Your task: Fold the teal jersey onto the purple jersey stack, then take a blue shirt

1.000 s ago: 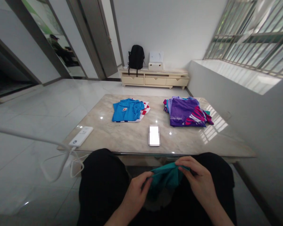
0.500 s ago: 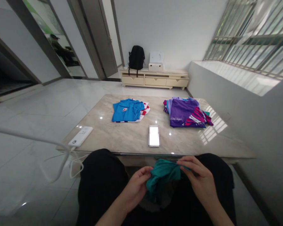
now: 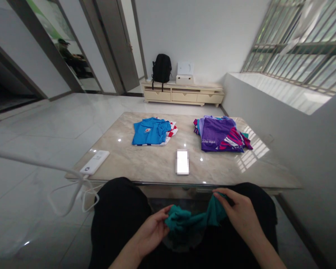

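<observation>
Room: white-tiled, with a barred window (image 3: 296,41) at right and a low cream cabinet (image 3: 183,96) against the far wall, carrying a black backpack (image 3: 161,68) and a white box (image 3: 184,78).
Doorway: at far left, a glass panel (image 3: 49,41) shows a dim seated figure, too unclear to make out.
Table: marble (image 3: 140,164), its near edge just beyond the person's black trousers (image 3: 120,220).
Stacks: a blue shirt (image 3: 149,130) lies on red-and-white cloth (image 3: 172,130), well apart from a purple pile (image 3: 221,134).
Near edge: a blurred phone (image 3: 182,162) lies between the stacks and the edge; a white power bank (image 3: 94,162) sits at the left corner, its cable (image 3: 72,186) trailing off the table.
Teal cloth (image 3: 184,220): bunched over the lap, below the table edge, its shape hidden by folds.
Left hand (image 3: 151,233): fingers curl around the bunched end, pressing it together.
Right hand (image 3: 240,216): thumb and fingers pinch the far end.
Writing: the purple pile's white print and the blue shirt's badge are too small to read.
</observation>
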Tool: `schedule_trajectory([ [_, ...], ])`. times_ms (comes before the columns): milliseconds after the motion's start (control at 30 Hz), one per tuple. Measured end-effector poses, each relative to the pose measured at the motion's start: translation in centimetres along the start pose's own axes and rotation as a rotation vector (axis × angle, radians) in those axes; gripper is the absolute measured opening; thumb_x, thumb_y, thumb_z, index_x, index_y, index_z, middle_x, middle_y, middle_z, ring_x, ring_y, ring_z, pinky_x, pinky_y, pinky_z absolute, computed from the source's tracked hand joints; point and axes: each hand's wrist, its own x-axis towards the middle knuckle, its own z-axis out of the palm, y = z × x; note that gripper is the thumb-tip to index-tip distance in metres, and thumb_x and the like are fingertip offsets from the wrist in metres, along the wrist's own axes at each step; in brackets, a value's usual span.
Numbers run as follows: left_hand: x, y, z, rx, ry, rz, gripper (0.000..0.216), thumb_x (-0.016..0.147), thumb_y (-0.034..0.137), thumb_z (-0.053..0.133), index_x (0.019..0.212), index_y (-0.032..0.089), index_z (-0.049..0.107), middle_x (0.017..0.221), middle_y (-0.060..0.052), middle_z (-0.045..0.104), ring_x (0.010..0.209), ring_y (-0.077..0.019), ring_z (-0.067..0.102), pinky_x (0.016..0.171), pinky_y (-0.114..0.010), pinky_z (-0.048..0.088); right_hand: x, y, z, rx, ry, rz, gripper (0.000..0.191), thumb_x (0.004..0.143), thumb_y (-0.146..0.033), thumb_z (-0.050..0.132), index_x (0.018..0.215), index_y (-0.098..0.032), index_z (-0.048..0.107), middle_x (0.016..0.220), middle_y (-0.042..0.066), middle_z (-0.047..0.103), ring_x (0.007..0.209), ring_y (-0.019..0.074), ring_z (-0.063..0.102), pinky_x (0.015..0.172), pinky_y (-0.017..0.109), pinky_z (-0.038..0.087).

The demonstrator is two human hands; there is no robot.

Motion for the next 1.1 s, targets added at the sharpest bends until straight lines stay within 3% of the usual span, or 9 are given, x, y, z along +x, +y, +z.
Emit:
schedule_trajectory([
  [100,0.9,0.1,-0.6,-0.088,0.127,0.048,0.033,0.08,-0.007,0.059,0.107,0.011,0.067,0.092,-0.008,0.074,0.08,-0.0171,0.073,0.086,-0.028,0.055,-0.7,-2.1,-1.2,-0.034,-0.086,0.007,0.026,0.093,-0.048,0.065,0.096,-0.027,0.08,0.097,0.003,0.081,0.093,0.0272,0.076,0.085,0.034,0.058],
  [200,0.7,-0.1,0.0,-0.12,0.205,0.086,0.049,0.078,-0.009,0.056,0.12,0.014,0.061,0.093,-0.007,0.073,0.075,-0.0153,0.071,0.079,-0.027,0.054,-2.2,-5.3,-2.6,0.038,-0.291,-0.021,0.025,0.096,-0.048,0.064,0.095,-0.029,0.079,0.089,0.0,0.08,0.079,0.0206,0.074,0.07,0.025,0.056],
  [333,-0.8,-0.3,2.1,-0.015,0.04,0.128,0.066,0.077,0.0,0.063,0.137,0.026,0.058,0.099,-0.005,0.073,0.077,-0.0169,0.07,0.077,-0.03,0.053,-3.6,-8.2,-3.9,0.154,-0.484,-0.185,0.019,0.095,-0.044,0.067,0.09,-0.029,0.078,0.078,-0.002,0.077,0.068,0.0152,0.069,0.061,0.02,0.049],
  [500,-2.1,0.2,4.4,0.323,-0.093,0.193,0.033,0.066,0.006,0.065,0.094,0.017,0.08,0.085,-0.004,0.073,0.077,-0.0165,0.064,0.072,-0.027,0.048,-2.8,-8.3,-3.4,0.294,-0.617,-0.227,0.017,0.099,-0.036,0.066,0.091,-0.025,0.076,0.084,0.0,0.079,0.076,0.0131,0.071,0.072,0.019,0.049],
  [567,-2.2,0.6,5.1,0.483,-0.105,0.245,0.026,0.068,0.011,0.067,0.089,0.015,0.082,0.085,-0.005,0.074,0.081,-0.0169,0.063,0.075,-0.026,0.047,-2.5,-8.1,-2.7,0.322,-0.651,-0.219,0.016,0.099,-0.034,0.067,0.091,-0.024,0.076,0.084,0.001,0.079,0.077,0.013,0.072,0.073,0.019,0.049],
  [700,-2.2,0.9,6.6,0.743,-0.145,0.341,0.024,0.083,0.033,0.076,0.098,0.016,0.084,0.098,-0.008,0.078,0.093,-0.0212,0.065,0.085,-0.029,0.047,-2.4,-7.8,-1.3,0.351,-0.67,-0.21,0.021,0.098,-0.038,0.067,0.09,-0.022,0.077,0.079,0.001,0.077,0.071,0.0131,0.069,0.068,0.02,0.048],
  [800,-2.2,0.3,7.6,0.833,-0.136,0.387,0.028,0.08,0.04,0.083,0.095,0.017,0.084,0.094,-0.008,0.079,0.09,-0.0221,0.067,0.084,-0.03,0.048,-2.5,-7.5,-0.2,0.352,-0.678,-0.177,0.02,0.097,-0.037,0.068,0.089,-0.022,0.078,0.078,0.001,0.076,0.068,0.0121,0.066,0.065,0.02,0.046],
  [967,-2.6,-0.9,9.1,0.702,-0.129,0.378,0.036,0.076,0.046,0.086,0.097,0.016,0.083,0.088,-0.008,0.079,0.076,-0.0184,0.066,0.072,-0.027,0.049,-2.3,-6.1,2.0,0.521,-0.606,0.0,0.018,0.094,-0.038,0.071,0.102,-0.022,0.068,0.081,0.0,0.075,0.072,0.0155,0.069,0.066,0.023,0.049],
  [1100,-3.0,-1.4,9.3,0.63,-0.124,0.4,0.032,0.076,0.045,0.088,0.09,0.016,0.081,0.081,-0.005,0.076,0.07,-0.0146,0.064,0.067,-0.023,0.047,-2.3,-4.9,3.3,0.591,-0.481,0.142,0.026,0.089,-0.045,0.073,0.089,-0.022,0.061,0.075,0.002,0.074,0.071,0.0191,0.071,0.065,0.026,0.053],
])
